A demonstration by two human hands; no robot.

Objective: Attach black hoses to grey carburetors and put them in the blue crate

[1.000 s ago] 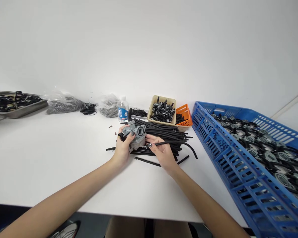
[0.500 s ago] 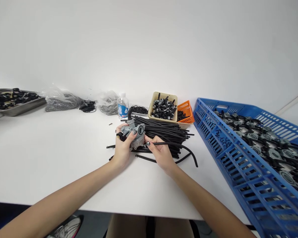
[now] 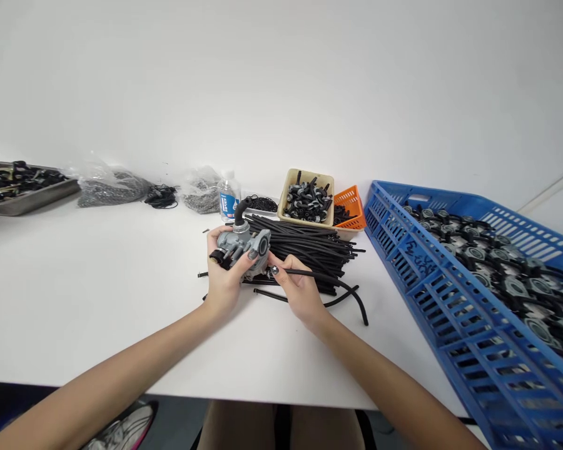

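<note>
My left hand [image 3: 225, 275] is wrapped round a grey metal carburetor [image 3: 251, 247], held above the table with a black rubber elbow [image 3: 241, 211] pointing up from its top. My right hand [image 3: 300, 287] pinches a black rubber hose [image 3: 342, 284] close to the carburetor's lower right side. The hose's free end curves down to the right. Fingers hide the spot where hose and carburetor meet, so I cannot tell how far they are joined. Under and behind both hands lies a pile of black hoses [image 3: 304, 244].
A blue crate [image 3: 422, 294] of carburetors stands at right. Behind the hoses are a cream bin [image 3: 307, 223] of black-and-grey parts, an orange basket [image 3: 356, 222] and a plastic bottle [image 3: 228, 200]. Bags of small parts [image 3: 115, 187] and a metal tray [image 3: 32, 201] sit at left.
Both hands have shifted slightly left with the carburetor and hose. The carburetor has turned a little, and the hose's free end hangs slightly lower. The grips look the same.
</note>
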